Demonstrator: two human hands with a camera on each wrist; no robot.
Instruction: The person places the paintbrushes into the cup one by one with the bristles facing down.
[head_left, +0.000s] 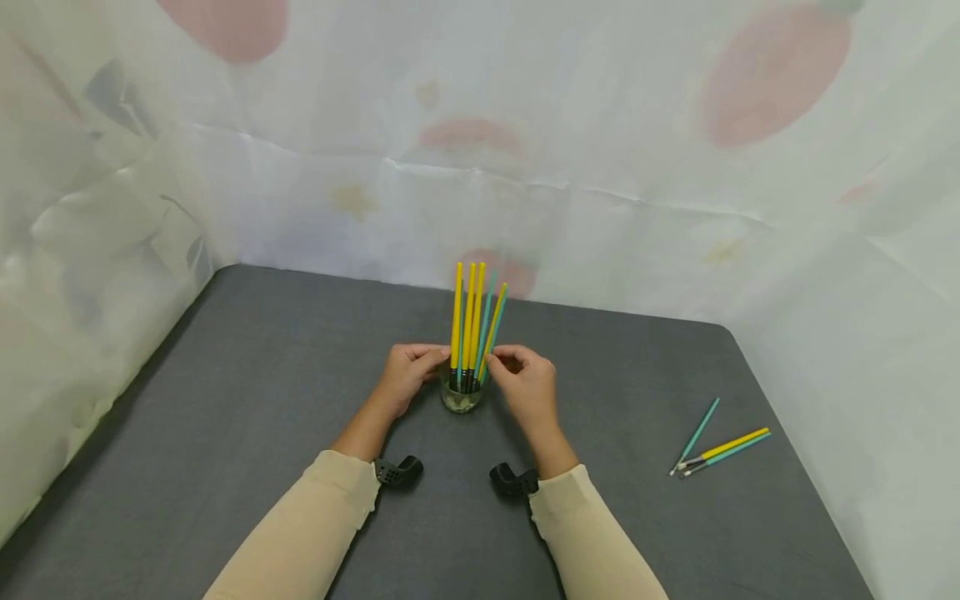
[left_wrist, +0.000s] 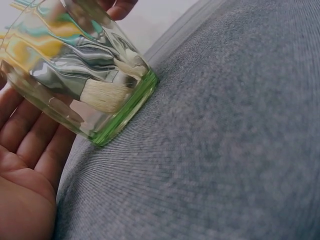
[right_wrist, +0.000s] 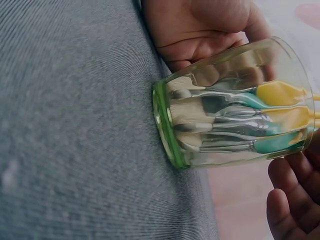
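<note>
Paintbrushes (head_left: 472, 325), yellow and teal handled, stand bristle-down in a small clear glass (head_left: 461, 398) with a greenish base, near the middle of the grey table (head_left: 247, 400). Your left hand (head_left: 405, 375) sits at the glass's left side, fingertips curled in toward the handles just above the rim; your right hand (head_left: 528, 385) mirrors it on the right, thumb and forefinger drawn together at the outermost teal handle. Whether either hand truly pinches a handle cannot be told from the head view; the fingers are close enough to touch. The left wrist view shows your palm (left_wrist: 25, 165) and straight fingers lying beside the glass wall (left_wrist: 75, 65), not wrapped round it, with pale bristles (left_wrist: 102, 95) pressed against the bottom. The right wrist view shows the metal ferrules (right_wrist: 225, 125) bunched inside and your fingertips (right_wrist: 290, 195) just clear of the rim. Judgement: the glass is light and the handles are tall, so the load is top-heavy. Steady the glass wall with your left fingers before you move any handle, and work one brush at a time, lifting straight along its length. Three more brushes (head_left: 716, 450) lie loose well to the right. A patterned white sheet (head_left: 600, 125) hangs behind.
</note>
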